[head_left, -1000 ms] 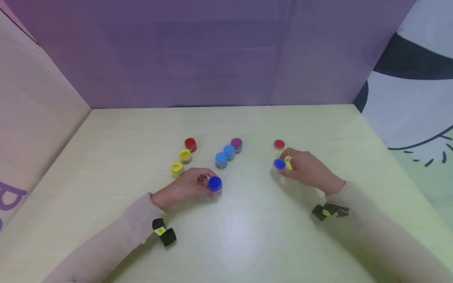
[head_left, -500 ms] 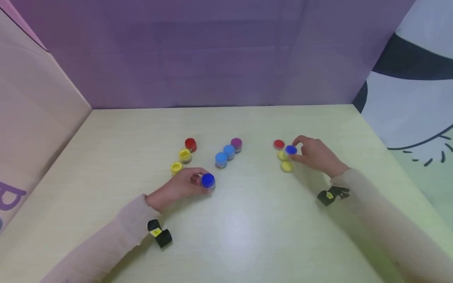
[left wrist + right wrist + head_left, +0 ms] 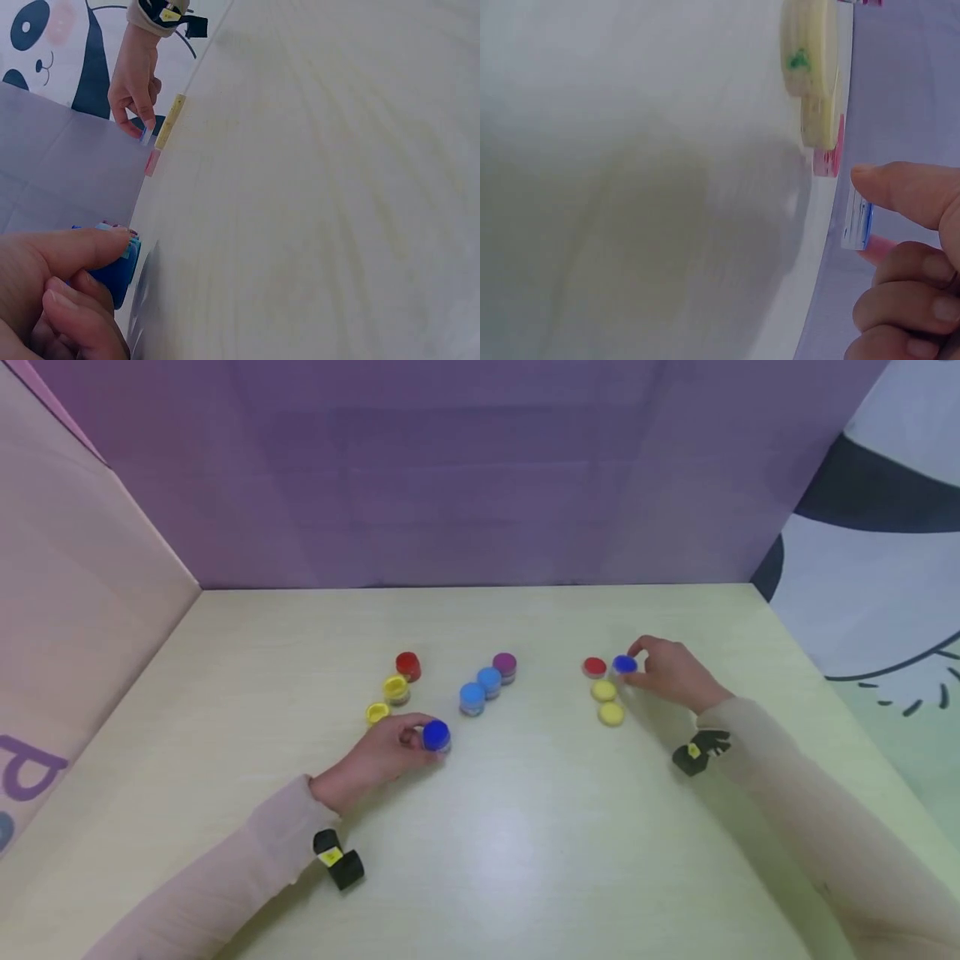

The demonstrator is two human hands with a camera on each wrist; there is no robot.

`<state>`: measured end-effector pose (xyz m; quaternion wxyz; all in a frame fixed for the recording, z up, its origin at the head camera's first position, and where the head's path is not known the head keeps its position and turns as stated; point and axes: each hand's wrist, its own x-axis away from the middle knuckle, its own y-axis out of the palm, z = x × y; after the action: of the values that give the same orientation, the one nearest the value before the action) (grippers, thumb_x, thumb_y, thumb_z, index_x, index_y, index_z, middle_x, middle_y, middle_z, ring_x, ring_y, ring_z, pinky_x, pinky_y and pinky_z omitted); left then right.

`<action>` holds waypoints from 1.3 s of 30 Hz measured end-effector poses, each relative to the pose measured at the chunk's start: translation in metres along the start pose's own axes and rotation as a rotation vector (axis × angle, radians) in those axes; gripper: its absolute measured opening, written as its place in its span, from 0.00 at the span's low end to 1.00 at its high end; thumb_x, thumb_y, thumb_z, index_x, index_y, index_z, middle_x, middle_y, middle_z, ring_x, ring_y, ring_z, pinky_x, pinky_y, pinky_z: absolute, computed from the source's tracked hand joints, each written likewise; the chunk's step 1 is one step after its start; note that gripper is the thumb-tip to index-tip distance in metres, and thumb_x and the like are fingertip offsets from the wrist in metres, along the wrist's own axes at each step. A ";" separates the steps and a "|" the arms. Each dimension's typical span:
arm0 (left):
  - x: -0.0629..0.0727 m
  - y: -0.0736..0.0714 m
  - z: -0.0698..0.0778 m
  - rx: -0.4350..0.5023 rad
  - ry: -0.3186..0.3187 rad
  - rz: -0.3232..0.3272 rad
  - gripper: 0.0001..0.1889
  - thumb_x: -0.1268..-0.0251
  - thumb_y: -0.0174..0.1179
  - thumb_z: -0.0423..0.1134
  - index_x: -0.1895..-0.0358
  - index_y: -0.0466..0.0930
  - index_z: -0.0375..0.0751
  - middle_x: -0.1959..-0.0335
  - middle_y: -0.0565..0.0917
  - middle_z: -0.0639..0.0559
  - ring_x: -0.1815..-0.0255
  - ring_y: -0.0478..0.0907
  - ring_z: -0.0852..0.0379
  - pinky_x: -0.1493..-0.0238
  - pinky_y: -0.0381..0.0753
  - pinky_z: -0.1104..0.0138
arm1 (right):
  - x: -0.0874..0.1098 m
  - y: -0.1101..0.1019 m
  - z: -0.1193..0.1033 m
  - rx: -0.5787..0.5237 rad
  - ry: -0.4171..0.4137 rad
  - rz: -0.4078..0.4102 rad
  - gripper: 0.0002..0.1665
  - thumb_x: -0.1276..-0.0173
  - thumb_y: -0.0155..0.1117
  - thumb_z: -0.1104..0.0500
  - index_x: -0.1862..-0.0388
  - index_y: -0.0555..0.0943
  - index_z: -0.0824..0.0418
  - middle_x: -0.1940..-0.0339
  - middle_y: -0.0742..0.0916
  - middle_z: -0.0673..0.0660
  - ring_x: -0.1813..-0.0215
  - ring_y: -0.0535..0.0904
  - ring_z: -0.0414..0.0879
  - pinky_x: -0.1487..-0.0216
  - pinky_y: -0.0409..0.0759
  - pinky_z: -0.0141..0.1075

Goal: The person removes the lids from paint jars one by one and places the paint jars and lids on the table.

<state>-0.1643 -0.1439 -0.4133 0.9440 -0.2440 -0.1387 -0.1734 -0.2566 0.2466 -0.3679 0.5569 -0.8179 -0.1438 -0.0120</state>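
Observation:
My left hand (image 3: 378,752) holds a small dark-blue paint pot (image 3: 437,736) between thumb and fingers. The left wrist view shows part of this blue pot (image 3: 116,281) behind the thumb. On the right, my right hand (image 3: 675,675) pinches a flat blue lid (image 3: 625,665) beside a red lid (image 3: 595,667). Two yellow lids (image 3: 603,691) lie just in front of these. In the right wrist view the blue lid (image 3: 857,217) has a clear, ridged side and sits between thumb and fingertip, apparently a little off the table.
Two yellow pots (image 3: 395,688) and a red pot (image 3: 408,666) stand in a slanting row beyond my left hand. Mid-table, two light-blue pots (image 3: 472,697) and a purple one (image 3: 505,667) form another row. A purple panel (image 3: 480,477) rises behind the table.
My right hand has carried the blue lid away from me and rightward, from over the yellow lids to beside the red one. My left hand has shifted slightly left with the blue pot.

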 end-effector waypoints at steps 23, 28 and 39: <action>0.003 0.004 -0.002 0.020 -0.018 0.069 0.21 0.38 0.63 0.41 0.41 0.74 0.50 0.72 0.72 0.51 0.79 0.66 0.55 0.77 0.65 0.68 | -0.019 -0.003 0.015 -0.008 0.068 -0.054 0.26 0.34 0.61 0.54 0.48 0.69 0.71 0.60 0.79 0.68 0.59 0.72 0.58 0.57 0.72 0.48; 0.005 0.004 -0.003 0.026 -0.017 0.067 0.22 0.38 0.63 0.41 0.40 0.73 0.49 0.72 0.72 0.51 0.78 0.66 0.56 0.77 0.65 0.68 | -0.021 -0.002 0.021 0.000 0.066 -0.054 0.26 0.36 0.63 0.54 0.48 0.70 0.72 0.63 0.79 0.65 0.60 0.72 0.57 0.58 0.71 0.47; 0.007 0.003 -0.001 0.034 -0.029 0.073 0.24 0.37 0.62 0.41 0.38 0.71 0.49 0.70 0.72 0.50 0.75 0.67 0.56 0.75 0.67 0.68 | -0.018 -0.009 0.002 0.050 -0.016 0.009 0.31 0.37 0.63 0.51 0.45 0.67 0.72 0.75 0.78 0.61 0.64 0.74 0.55 0.60 0.72 0.46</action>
<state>-0.1567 -0.1439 -0.4134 0.9516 -0.2354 -0.1461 -0.1331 -0.2763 0.2479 -0.3634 0.5759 -0.8045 -0.1451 0.0007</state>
